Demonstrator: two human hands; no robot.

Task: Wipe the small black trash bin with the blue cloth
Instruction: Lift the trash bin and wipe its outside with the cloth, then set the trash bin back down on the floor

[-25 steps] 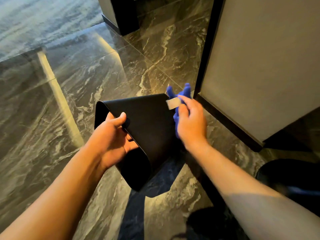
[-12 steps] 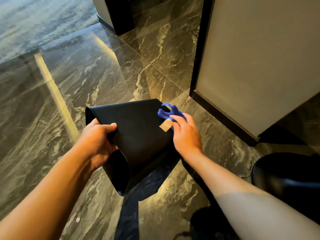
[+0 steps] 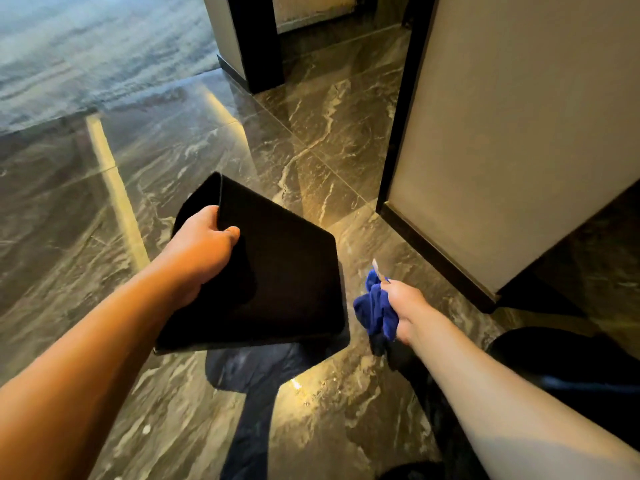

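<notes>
The bin (image 3: 277, 271) hangs tipped above the marble floor (image 3: 311, 140), its mouth turned away to the upper left and its base toward the lower right. The left hand (image 3: 202, 244) grips the rim: the thumb lies on the outer wall and the fingers (image 3: 207, 213) curl over the edge into the opening, where they are hidden. The left forearm reaches in from the lower left corner.

The cloth (image 3: 375, 311) is bunched in the right hand (image 3: 403, 304), just right of the bin's base and apart from it. That hand is a closed fist around the cloth, its fingers hidden on the far side; a pale tag (image 3: 377, 270) sticks up from the top. The right forearm comes in from the lower right.

The bin's inside is too dark to make out. A pale panel (image 3: 519, 133) with a dark base stands to the right.
</notes>
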